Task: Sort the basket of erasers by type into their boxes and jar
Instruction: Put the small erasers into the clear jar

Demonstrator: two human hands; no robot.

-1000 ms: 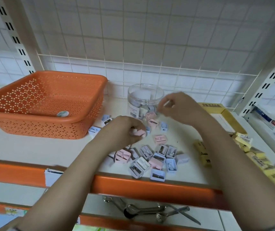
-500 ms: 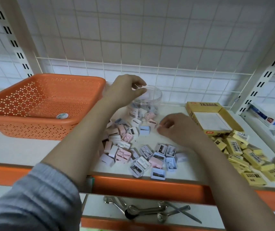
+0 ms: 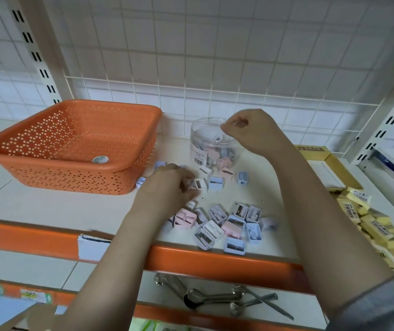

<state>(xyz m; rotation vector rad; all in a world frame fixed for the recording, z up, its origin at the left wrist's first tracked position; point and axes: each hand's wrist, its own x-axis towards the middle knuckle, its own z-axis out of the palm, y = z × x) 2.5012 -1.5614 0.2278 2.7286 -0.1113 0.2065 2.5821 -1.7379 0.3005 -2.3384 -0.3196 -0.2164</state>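
Right hand (image 3: 251, 132) curled over the jar (image 3: 211, 144); left hand (image 3: 169, 185) grasps pastel pieces (image 3: 224, 223) (blurred).

An orange perforated basket (image 3: 71, 149) sits at the left of the shelf, a round sticker on its floor. A clear lidless jar (image 3: 211, 144) stands upright behind a scatter of pink, blue and lilac pastel erasers (image 3: 224, 223), part-filled with the same kind. At the right lies an open yellow box (image 3: 329, 163), with yellow erasers (image 3: 368, 218) heaped just before it
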